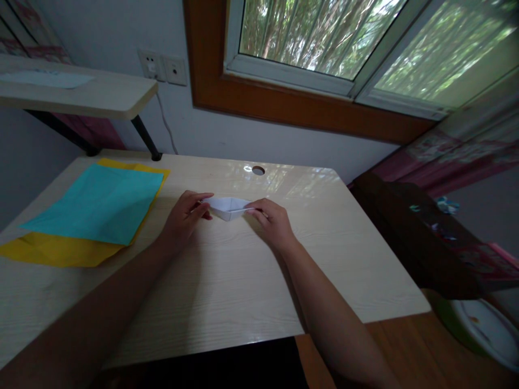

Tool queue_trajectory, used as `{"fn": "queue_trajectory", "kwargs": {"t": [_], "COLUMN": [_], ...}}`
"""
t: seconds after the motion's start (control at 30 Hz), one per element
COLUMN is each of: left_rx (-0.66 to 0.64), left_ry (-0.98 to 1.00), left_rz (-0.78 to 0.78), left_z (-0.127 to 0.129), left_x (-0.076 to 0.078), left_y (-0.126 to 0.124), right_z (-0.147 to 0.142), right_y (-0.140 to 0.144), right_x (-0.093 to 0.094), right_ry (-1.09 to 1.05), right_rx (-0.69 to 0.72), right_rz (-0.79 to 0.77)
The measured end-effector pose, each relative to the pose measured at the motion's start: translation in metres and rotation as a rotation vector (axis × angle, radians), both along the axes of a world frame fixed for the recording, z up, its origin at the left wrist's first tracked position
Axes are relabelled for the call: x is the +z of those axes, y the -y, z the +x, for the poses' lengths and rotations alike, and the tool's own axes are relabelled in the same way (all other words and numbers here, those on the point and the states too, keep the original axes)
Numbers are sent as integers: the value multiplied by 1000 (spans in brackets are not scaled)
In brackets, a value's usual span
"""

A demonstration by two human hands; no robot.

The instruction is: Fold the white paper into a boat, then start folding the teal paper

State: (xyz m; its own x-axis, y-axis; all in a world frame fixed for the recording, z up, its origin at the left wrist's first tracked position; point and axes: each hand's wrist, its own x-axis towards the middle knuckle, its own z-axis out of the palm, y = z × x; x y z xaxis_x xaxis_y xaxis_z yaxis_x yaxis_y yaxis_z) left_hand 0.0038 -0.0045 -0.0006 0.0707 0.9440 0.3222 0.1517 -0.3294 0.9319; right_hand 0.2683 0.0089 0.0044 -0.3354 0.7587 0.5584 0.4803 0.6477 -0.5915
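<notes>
Two hands pinch white folded paper (229,207) ends mid-table (243,281).

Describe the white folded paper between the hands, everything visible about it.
The white folded paper is a small piece of what looks like thin, plain paper, folded into a shallow boat-like shape with pointed ends and a crease running along its middle. It lies on the pale wooden desk, near the far edge, below the round cable hole. The left hand pinches its left tip and the right hand pinches its right tip. Finer folds are too small to tell.
</notes>
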Motion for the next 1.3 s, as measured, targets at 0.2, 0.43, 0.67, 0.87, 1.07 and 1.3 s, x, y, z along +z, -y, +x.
{"fn": "queue_trajectory", "kwargs": {"t": [0.2, 0.43, 0.67, 0.87, 1.07, 1.3], "left_rx": [-8, 25, 42, 56, 84, 151], "left_ry": [-4, -61, -178, -338, -428, -483], "left_rz": [-114, -131, -14, 150, 341, 543], "left_z": [-2, -3, -4, -8, -12, -16], "left_x": [4, 7, 7, 8, 7, 4], "left_y": [0, 5, 6, 7, 3, 1], "right_z": [2, 0, -4, -3, 0, 5], "right_y": [-2, -5, -1, 0, -2, 0], "right_x": [-6, -12, -8, -6, -2, 2], "right_ry": [-159, -461, -561, -446, -257, -136], "right_rx": [-75, -110, -114, -40, -7, -10], "right_rz": [-121, -221, -256, -201, -46, 68]}}
